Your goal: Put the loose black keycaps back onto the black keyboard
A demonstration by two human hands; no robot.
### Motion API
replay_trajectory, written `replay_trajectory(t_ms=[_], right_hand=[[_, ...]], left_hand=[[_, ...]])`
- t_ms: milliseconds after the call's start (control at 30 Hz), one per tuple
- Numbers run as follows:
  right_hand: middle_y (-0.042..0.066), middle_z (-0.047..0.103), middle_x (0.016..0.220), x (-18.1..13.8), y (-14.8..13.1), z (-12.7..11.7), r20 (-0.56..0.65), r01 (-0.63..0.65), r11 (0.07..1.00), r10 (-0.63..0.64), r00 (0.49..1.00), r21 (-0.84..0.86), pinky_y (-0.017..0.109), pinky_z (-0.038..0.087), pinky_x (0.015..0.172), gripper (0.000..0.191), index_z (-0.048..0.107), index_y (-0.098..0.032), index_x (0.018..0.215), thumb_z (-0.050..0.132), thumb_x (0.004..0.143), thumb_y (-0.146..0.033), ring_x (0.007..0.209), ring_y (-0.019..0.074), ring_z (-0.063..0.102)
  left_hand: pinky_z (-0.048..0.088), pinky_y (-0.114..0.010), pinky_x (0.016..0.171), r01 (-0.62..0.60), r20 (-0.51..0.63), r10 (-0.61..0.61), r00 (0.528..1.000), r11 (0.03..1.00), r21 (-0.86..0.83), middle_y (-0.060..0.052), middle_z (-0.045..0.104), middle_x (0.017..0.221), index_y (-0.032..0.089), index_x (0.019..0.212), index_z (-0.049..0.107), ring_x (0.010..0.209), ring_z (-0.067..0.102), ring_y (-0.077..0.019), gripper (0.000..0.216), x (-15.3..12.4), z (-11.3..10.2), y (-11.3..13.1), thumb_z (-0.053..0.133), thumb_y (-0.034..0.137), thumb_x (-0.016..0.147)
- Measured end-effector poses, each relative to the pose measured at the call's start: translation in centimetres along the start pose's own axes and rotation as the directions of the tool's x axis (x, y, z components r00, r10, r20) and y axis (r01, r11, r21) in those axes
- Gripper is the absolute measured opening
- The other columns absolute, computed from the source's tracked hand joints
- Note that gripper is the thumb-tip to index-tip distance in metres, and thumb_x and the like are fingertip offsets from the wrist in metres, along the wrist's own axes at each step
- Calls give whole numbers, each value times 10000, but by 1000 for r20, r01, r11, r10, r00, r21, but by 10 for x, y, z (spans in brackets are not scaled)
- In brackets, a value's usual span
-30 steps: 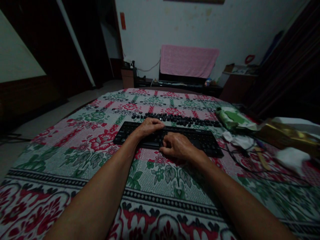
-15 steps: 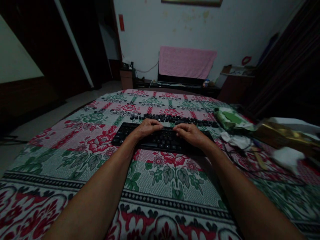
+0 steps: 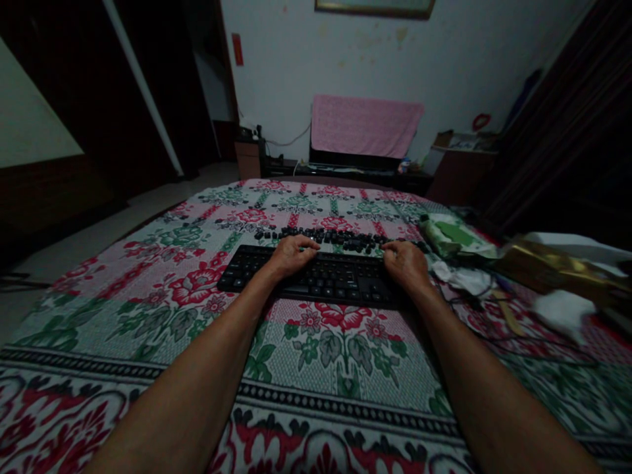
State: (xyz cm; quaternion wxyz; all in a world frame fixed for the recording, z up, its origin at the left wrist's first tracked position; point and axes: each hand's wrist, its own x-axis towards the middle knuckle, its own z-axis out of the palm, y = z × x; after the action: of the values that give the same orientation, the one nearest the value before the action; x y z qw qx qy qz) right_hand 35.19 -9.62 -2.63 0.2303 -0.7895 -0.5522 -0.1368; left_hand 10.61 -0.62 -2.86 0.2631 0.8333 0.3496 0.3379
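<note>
A black computer keyboard (image 3: pixel 330 280) lies flat on the flowered tablecloth, long side towards me. Beyond it, loose black keycaps (image 3: pixel 345 239) are strewn in a rough row. My left hand (image 3: pixel 295 255) rests over the keyboard's far edge, left of its middle, fingers curled and closed against it. My right hand (image 3: pixel 407 264) is at the keyboard's far right corner, with its fingertips bent together beside the loose keycaps. Whatever is between those fingertips is too small and dark to make out.
On the right lie a green and white packet (image 3: pixel 457 237), crumpled white tissue (image 3: pixel 467 278), a gold box (image 3: pixel 553 263), a flat wooden stick (image 3: pixel 508 313) and dark cables. The flowered tablecloth (image 3: pixel 345 355) covers the table. A pink cloth (image 3: pixel 365 125) hangs at the far wall.
My right hand has moved right, from over the keyboard's middle to its far right corner by the keycaps. My left hand stays about where it was on the keyboard.
</note>
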Motion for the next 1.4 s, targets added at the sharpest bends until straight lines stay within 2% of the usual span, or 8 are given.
replay_trajectory(t_ms=[100,267,533,800,900,967,1167,1400], right_hand=[[109,612,866,1,9,2,63,-48,994,54,997,-95,298,387,671,319,645,-186,869,382,714,-278,770,212,548],[114,625,833,-1,10,3,104,2,990,13,995,-144,259,384,633,332,656,-169,849,362,735,-271,731,190,559],[96,635,827,-2,7,2,114,-8,988,26,993,-153,237,373,691,315,654,-156,844,373,731,-243,768,177,561],[95,617,838,-6,-5,2,131,-2,991,20,991,-133,260,372,673,297,646,-186,853,385,743,-276,770,185,550],[92,588,878,-2,-14,3,68,9,992,-1,998,-124,280,366,687,300,635,-219,889,388,756,-324,809,195,526],[77,574,875,4,-21,5,49,79,992,-75,996,-94,283,358,709,294,625,-243,904,386,763,-341,838,191,509],[53,545,894,32,-42,23,149,208,976,-196,969,-72,305,337,767,281,598,-275,945,480,710,-373,891,190,479],[70,528,946,44,-52,30,265,215,968,-175,948,-127,373,323,776,322,594,-298,962,521,665,-398,923,235,465]], left_hand=[[391,-253,793,-118,54,111,992,982,145,-17,610,905,193,843,632,841,539,-144,230,0,1,-2,489,245,670],[373,-282,830,-246,179,200,963,923,295,-25,589,951,199,869,620,901,513,-164,240,0,3,-2,472,235,684],[369,-282,844,-245,193,179,965,878,410,-25,565,971,209,909,599,915,497,-157,255,0,5,-4,481,229,684],[362,-293,864,-159,168,88,982,862,481,-34,572,969,196,944,594,932,494,-177,340,1,2,0,443,138,645],[360,-271,869,-212,166,151,974,866,453,-22,570,993,199,935,595,936,495,-158,319,2,10,7,419,138,675],[362,-259,866,-270,188,207,960,863,427,-20,574,992,197,937,591,935,498,-147,293,2,16,12,397,166,720],[370,-276,860,-310,222,233,947,845,436,-42,580,980,177,928,593,941,496,-161,268,-1,22,15,391,209,755],[363,-284,872,-298,217,221,951,844,446,-42,567,1022,178,966,581,969,479,-171,282,-2,21,13,414,216,742]])
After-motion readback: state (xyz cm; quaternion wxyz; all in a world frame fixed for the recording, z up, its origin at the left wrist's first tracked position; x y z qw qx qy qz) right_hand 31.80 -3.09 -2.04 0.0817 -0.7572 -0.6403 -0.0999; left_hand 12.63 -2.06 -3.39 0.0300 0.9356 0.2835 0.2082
